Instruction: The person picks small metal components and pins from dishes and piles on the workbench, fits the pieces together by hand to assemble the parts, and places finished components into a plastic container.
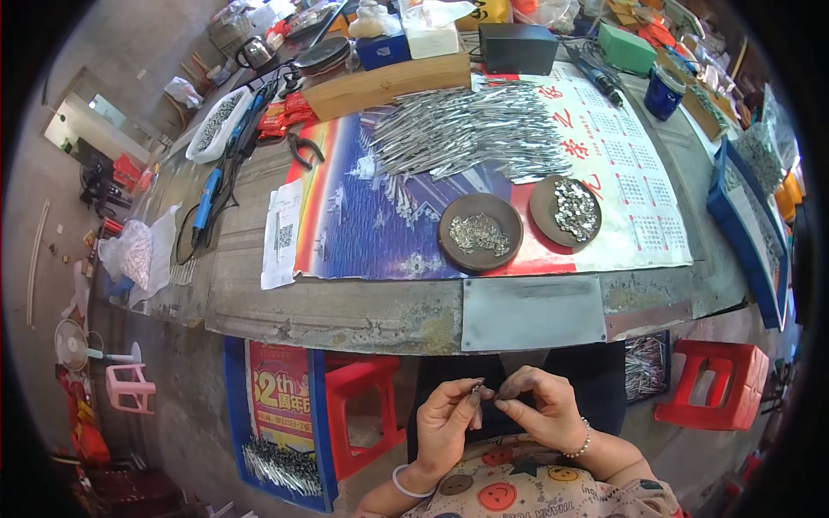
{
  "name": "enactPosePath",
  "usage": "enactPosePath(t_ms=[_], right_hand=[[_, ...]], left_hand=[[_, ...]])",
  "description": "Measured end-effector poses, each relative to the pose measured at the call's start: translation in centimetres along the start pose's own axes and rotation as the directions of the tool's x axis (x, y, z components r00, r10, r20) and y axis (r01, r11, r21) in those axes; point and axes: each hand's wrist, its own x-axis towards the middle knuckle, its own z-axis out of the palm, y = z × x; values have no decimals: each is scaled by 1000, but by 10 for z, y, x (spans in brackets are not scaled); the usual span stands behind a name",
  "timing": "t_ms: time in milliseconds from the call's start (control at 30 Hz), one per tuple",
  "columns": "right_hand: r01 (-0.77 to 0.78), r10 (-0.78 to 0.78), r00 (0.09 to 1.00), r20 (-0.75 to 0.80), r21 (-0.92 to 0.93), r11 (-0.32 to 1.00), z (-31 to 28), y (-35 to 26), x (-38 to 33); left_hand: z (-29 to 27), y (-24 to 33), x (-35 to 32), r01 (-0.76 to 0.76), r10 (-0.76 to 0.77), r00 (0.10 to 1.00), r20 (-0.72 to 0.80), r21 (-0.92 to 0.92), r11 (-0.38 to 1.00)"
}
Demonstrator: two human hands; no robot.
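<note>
My left hand and my right hand are close together over my lap, in front of the table's near edge. The left thumb and fingers pinch a small silver metal piece, too small to name exactly. My right thumb and index finger are pressed together beside it; what they hold, if anything, is hidden. On the table beyond lie a brown bowl of small metal parts and a second brown bowl of shiny round pieces. Behind them spreads a large heap of thin silver metal rods.
The heap lies on a printed calendar poster. Pliers, a blue-handled tool and a white tray of small parts are at left. A blue tray stands right. Below are red stools and a blue crate.
</note>
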Motion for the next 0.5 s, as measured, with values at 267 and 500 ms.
enactPosePath(t_ms=[267, 500], right_hand=[[37, -36, 999, 15, -46, 998, 0, -3, 0], [-19, 20, 1000, 16, -67, 998, 6, -3, 1]], left_hand=[[1, -1, -3, 34, -34, 999, -1, 6, 999], [-1, 2, -5, 65, -66, 998, 10, 30, 997]])
